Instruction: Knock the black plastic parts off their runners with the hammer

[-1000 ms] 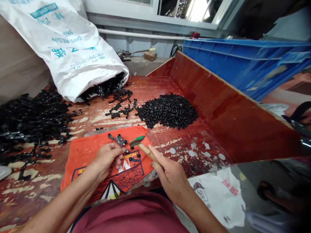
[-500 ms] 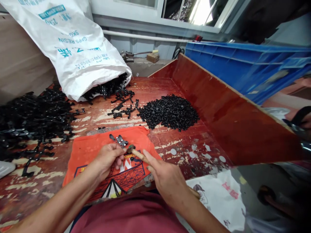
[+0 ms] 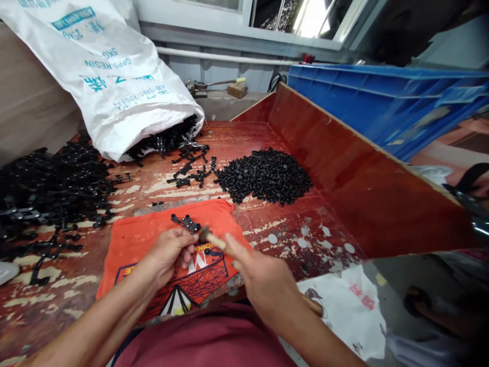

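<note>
My right hand (image 3: 269,280) is wrapped round the wooden handle of a small hammer (image 3: 217,241). The hammer's dark head is close to the fingertips of my left hand (image 3: 173,252), at the right end of a black jointed plastic piece (image 3: 187,223). My left fingers are pinched at the lower edge of that piece; its grip point is partly hidden. Beneath both lies an orange printed cloth (image 3: 141,232). One small black stud (image 3: 207,251) rests on the cloth below the hammer head.
A pile of small black studs (image 3: 267,176) lies beyond the cloth. Black jointed pieces (image 3: 53,183) are heaped at left, more spilling from a white sack (image 3: 126,86). A brown board (image 3: 336,168) walls the right side, with a blue crate (image 3: 367,102) behind it.
The hammer head has shifted and tilted slightly at my left fingertips. The black jointed piece has turned a little. My left hand keeps its pinch, and the whole view has moved slightly.
</note>
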Action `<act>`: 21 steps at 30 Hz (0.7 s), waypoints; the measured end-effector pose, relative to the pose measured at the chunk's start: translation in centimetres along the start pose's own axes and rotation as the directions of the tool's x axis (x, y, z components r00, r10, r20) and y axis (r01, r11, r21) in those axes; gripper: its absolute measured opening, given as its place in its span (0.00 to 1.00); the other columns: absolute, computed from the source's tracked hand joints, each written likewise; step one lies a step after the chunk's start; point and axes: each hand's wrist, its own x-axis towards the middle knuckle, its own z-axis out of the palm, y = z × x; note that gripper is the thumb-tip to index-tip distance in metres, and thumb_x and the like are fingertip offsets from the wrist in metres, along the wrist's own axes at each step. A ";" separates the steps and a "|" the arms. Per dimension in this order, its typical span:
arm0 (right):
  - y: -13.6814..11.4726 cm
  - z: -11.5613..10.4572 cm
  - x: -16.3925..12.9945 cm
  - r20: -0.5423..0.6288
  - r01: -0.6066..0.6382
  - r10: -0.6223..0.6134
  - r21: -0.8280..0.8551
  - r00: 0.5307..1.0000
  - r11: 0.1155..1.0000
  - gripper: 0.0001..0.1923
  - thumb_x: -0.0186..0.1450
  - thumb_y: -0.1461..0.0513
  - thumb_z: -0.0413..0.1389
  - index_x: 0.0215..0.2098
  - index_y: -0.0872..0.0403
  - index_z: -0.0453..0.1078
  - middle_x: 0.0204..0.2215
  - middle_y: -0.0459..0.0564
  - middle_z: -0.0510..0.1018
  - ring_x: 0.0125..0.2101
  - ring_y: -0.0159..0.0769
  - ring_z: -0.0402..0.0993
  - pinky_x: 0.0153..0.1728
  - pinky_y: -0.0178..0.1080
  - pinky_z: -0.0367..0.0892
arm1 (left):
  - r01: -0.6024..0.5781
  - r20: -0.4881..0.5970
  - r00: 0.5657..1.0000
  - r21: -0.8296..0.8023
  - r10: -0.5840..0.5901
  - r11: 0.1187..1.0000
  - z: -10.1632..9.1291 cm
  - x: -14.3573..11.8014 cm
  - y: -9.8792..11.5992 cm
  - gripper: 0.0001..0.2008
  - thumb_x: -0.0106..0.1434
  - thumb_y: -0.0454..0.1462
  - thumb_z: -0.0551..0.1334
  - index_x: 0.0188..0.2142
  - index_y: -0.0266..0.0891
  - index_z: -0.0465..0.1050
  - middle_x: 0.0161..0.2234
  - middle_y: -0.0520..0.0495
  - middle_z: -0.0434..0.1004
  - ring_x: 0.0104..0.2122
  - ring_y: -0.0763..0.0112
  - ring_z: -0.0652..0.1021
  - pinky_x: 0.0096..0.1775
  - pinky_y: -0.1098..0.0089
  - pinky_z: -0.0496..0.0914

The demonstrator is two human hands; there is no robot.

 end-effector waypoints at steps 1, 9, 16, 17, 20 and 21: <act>0.0 0.2 0.0 0.043 -0.005 0.006 -0.019 0.999 1.000 0.28 0.72 0.63 0.50 0.69 0.46 0.57 0.33 0.49 0.84 0.29 0.38 0.81 0.33 0.36 0.74 | 0.000 0.001 1.000 0.000 0.000 1.000 0.0 0.0 0.0 0.14 0.42 0.40 0.71 0.16 0.37 0.67 0.09 0.55 0.67 0.07 0.80 0.63 0.10 0.79 0.57; 1.1 -1.0 -0.2 -0.049 -0.031 0.043 0.230 0.998 0.973 0.27 0.74 0.64 0.45 0.70 0.47 0.54 0.48 0.50 0.82 0.42 0.37 0.81 0.44 0.37 0.74 | -0.008 0.001 1.000 0.003 0.008 1.000 -0.3 0.0 -0.2 0.15 0.43 0.40 0.72 0.17 0.37 0.66 0.10 0.54 0.69 0.08 0.80 0.64 0.11 0.79 0.58; 0.5 0.1 -1.2 -0.072 0.011 -0.003 0.111 0.997 0.994 0.27 0.74 0.62 0.45 0.71 0.48 0.53 0.40 0.53 0.83 0.36 0.40 0.81 0.41 0.40 0.75 | -0.010 -0.003 1.000 -0.014 0.010 1.000 -0.1 -0.3 0.1 0.13 0.44 0.38 0.71 0.17 0.37 0.67 0.10 0.54 0.68 0.08 0.79 0.65 0.11 0.79 0.59; 0.3 0.3 -1.1 -0.031 -0.003 0.005 0.063 1.000 0.998 0.27 0.73 0.62 0.47 0.70 0.47 0.56 0.36 0.51 0.84 0.33 0.41 0.81 0.38 0.40 0.75 | -0.011 0.000 1.000 -0.015 0.011 1.000 -0.1 -0.3 0.0 0.13 0.44 0.38 0.71 0.18 0.37 0.67 0.11 0.54 0.69 0.08 0.79 0.65 0.11 0.79 0.59; -0.2 0.3 -0.8 0.067 -0.023 0.022 0.016 0.998 1.000 0.27 0.71 0.63 0.50 0.68 0.45 0.59 0.31 0.49 0.83 0.28 0.41 0.81 0.33 0.38 0.74 | -0.015 0.000 1.000 -0.015 0.015 1.000 -0.1 -0.1 -0.1 0.12 0.44 0.38 0.70 0.18 0.38 0.67 0.11 0.54 0.70 0.08 0.79 0.65 0.11 0.79 0.59; -0.2 0.0 -0.6 0.059 -0.021 0.018 0.051 0.998 0.998 0.27 0.71 0.63 0.50 0.69 0.46 0.58 0.34 0.49 0.84 0.30 0.41 0.81 0.34 0.38 0.74 | -0.014 0.000 1.000 -0.011 0.014 1.000 -0.1 -0.1 -0.2 0.13 0.45 0.38 0.70 0.18 0.38 0.67 0.11 0.54 0.69 0.08 0.79 0.65 0.11 0.79 0.59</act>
